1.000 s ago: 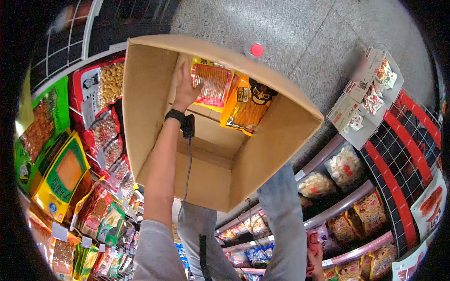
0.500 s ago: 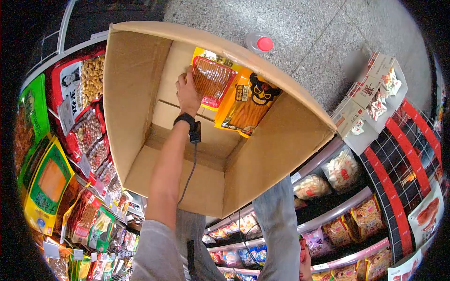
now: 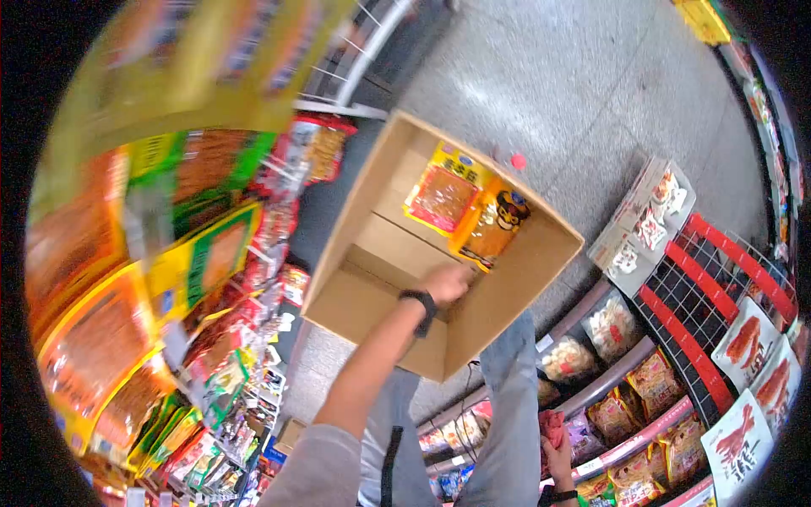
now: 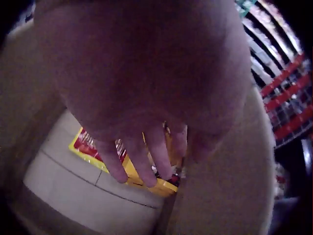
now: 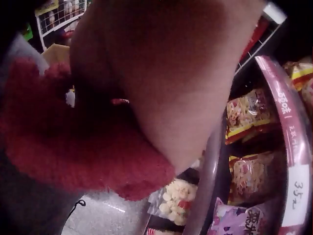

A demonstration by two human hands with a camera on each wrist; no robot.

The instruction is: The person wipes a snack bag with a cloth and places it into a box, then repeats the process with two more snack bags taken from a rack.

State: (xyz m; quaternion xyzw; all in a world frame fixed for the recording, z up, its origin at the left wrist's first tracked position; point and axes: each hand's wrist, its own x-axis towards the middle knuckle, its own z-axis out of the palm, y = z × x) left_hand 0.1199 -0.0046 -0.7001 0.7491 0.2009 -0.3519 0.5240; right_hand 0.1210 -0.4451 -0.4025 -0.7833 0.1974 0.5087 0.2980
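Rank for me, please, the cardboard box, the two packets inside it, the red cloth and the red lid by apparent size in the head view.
1. Cardboard box
2. Yellow-and-red packet and orange packet: too alike to rank against each other
3. Red cloth
4. Red lid

Thin seams cross the grey floor. At the head view's right, tiered shelves with pinkish rails stand near a wire grid with red strips. Packets crowd the left, below a white rack.
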